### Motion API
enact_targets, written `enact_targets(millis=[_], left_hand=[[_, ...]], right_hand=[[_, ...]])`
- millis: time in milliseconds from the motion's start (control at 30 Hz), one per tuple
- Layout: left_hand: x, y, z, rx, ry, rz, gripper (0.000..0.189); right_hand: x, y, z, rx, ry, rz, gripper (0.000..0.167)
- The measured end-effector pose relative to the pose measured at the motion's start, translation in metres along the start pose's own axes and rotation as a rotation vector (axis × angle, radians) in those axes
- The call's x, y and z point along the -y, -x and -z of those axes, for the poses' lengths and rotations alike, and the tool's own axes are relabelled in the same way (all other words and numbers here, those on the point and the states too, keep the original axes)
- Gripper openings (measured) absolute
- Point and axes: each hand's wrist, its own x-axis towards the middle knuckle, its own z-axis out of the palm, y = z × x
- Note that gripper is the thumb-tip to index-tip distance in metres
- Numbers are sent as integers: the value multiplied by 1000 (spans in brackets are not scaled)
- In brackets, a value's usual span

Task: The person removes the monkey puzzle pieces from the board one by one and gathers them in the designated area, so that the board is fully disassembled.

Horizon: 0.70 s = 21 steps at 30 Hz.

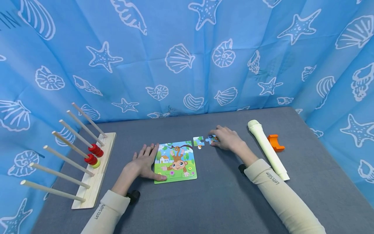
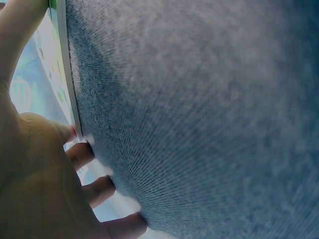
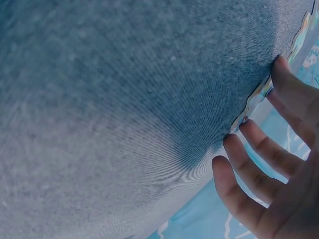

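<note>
In the head view, a square jigsaw puzzle (image 1: 175, 162) with a monkey picture lies in the middle of the table. My left hand (image 1: 143, 164) rests along its left side, fingers spread at the upper corner and thumb on the lower edge; the left wrist view shows the puzzle's rim (image 2: 70, 74) beside the palm. My right hand (image 1: 226, 139) pinches a small puzzle piece (image 1: 212, 139) between thumb and fingers, flat on the table. Just left of it lies another loose piece (image 1: 198, 141). In the right wrist view, the fingertips surround the pinched piece (image 3: 254, 99).
A wooden rack (image 1: 99, 177) with upright pegs and a few red and yellow rings (image 1: 95, 150) stands at the left. Right of my right hand lie a pale microphone-shaped object (image 1: 267, 148) and an orange curved block (image 1: 275, 143). A blue shell-patterned curtain (image 1: 181, 84) hangs behind the grey table.
</note>
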Motion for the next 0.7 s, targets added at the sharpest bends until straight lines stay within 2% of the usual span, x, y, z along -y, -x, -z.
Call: enact_targets(millis=[333,500,700], left_hand=[[0,1,0,-3,1,-5,136],[1,1,1,-1,8,-7,136],[1,0,0,4,8,-5,137]], right_hand=[[-1,0,0,17,-8,-14,44],[3,2,0,-32,-28,2,49],[18,4,3,-73,-73,35,46]])
